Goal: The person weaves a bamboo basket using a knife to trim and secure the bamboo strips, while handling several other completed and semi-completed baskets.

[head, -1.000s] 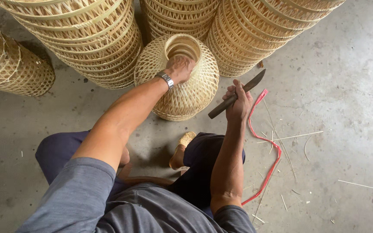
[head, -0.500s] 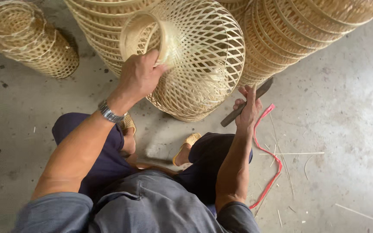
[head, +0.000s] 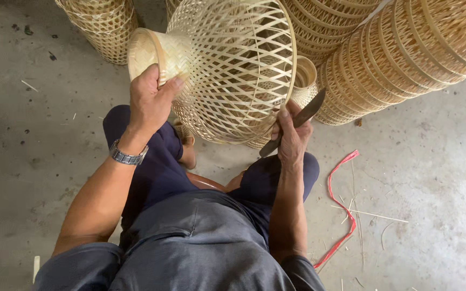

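Closest to you are your grey shirt and dark trousers, knees spread, with a red strip (head: 343, 207) lying curled on the concrete floor (head: 432, 178) off to your right. Your left hand (head: 149, 102), metal watch (head: 128, 156) on the wrist, is closed around the narrow woven neck of the bamboo lampshade (head: 233, 70), thumb pressing on the weave. You've got the shade lifted and tipped on its side above your knees. Your right hand (head: 292, 134) is wrapped tight on a dark knife (head: 295, 121), blade angled up and to the right, and your thumb touches the shade's wide rim. Behind it sit stacks of finished shades (head: 405, 54), and one more basket (head: 103, 24) at top left.
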